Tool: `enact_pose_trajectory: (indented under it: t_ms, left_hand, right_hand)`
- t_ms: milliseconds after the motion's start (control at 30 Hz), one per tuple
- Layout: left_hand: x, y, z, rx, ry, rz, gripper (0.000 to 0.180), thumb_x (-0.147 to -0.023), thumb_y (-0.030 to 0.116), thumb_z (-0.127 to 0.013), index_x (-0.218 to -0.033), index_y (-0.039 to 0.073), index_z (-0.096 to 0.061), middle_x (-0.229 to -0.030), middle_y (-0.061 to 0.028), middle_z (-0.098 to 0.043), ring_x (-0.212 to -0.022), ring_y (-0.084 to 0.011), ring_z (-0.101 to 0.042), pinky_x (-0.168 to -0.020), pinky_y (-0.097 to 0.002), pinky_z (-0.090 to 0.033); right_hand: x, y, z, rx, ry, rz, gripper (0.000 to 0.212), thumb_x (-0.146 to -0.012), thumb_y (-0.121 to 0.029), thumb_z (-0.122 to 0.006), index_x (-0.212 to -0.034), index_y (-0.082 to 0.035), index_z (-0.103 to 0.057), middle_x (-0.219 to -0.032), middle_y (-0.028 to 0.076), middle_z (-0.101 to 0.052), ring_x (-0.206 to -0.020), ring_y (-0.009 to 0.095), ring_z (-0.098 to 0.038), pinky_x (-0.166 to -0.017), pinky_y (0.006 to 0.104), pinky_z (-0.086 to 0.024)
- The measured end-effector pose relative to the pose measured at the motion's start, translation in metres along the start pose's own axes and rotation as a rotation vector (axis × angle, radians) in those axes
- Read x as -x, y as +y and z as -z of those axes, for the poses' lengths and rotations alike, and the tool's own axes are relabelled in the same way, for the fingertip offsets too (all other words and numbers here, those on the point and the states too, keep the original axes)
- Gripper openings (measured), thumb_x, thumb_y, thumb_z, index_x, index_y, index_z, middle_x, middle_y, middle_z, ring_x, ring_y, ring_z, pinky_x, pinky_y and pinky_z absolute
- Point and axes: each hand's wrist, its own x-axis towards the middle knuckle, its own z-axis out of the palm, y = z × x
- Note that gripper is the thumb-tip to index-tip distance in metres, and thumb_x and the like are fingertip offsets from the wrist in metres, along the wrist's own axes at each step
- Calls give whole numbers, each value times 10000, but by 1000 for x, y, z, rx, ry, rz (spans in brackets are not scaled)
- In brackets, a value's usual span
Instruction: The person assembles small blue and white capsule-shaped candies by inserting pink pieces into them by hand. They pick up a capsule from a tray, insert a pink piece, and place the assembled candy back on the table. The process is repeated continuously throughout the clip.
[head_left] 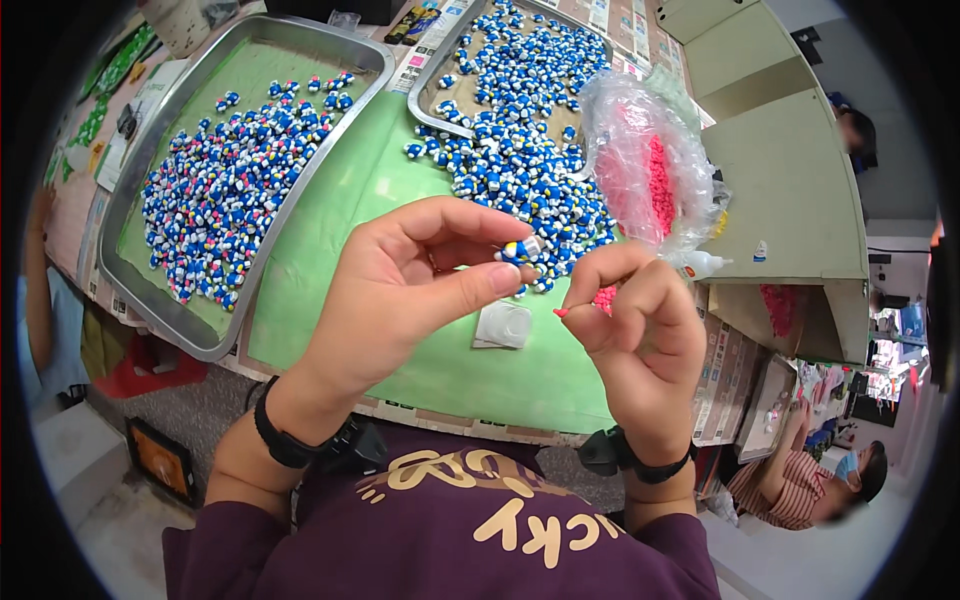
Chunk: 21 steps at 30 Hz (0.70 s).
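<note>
Between thumb and forefinger, my left hand point(400, 275) pinches a small blue-and-white figurine point(519, 250) with a touch of yellow. Just to the right, my right hand point(640, 325) grips a tiny pink piece point(562, 312) at its fingertips, apart from the figurine. Below and between the hands lies a white square pad point(502, 326) on the green table cover point(420, 383). A few loose pink pieces point(605, 298) show partly behind my right fingers. Beyond the hands, many similar blue-and-white figurines point(530, 180) are heaped, spilling from a metal tray point(440, 122).
At left, another metal tray point(222, 345) holds figurines, some with pink parts. A clear plastic bag point(610, 110) of pink pieces sits at right, near a white bottle point(700, 264) and a pale cabinet point(790, 180). A masked person point(790, 485) sits at far right; an arm point(38, 290) shows at far left.
</note>
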Motion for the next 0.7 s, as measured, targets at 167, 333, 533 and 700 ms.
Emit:
enact_pose_trajectory:
  t_ms: [167,333,533,700]
  left_hand:
    - [1,0,-8,-8,3,-50,271,-823,-68,-683,-1075,-19,-596,-1059,-106,-653,-961,-170,-656,-840,-271,-539]
    - [3,-4,-10,7,5,-130,252,-815,-77,-690,-1041,-17,-599,-1016,-100,-642,-943,-150,-639,-807,-248,-536]
    - [6,-3,-19,-220,69,-298,221,-792,-123,-686,-990,-33,-646,-978,-104,-624,-893,-148,-626,-760,-241,-538]
    - [7,-3,-12,-477,25,-452,224,-751,-128,-719,-940,-16,-676,-954,-106,-632,-883,-154,-628,-732,-237,-527]
  right_hand:
    - [-8,-1,-10,5,122,103,251,-864,93,-608,-803,-72,-428,-947,86,-551,-798,117,-518,-688,250,-431]
    - [-10,1,-16,29,136,117,246,-853,94,-620,-798,-66,-441,-918,89,-559,-787,130,-519,-679,258,-430]
    - [-8,3,-21,166,165,124,256,-828,89,-649,-795,-63,-444,-880,98,-548,-765,167,-516,-664,277,-419]
    - [-7,10,-17,115,175,39,303,-801,40,-711,-832,-72,-431,-887,70,-508,-818,152,-508,-715,286,-416]
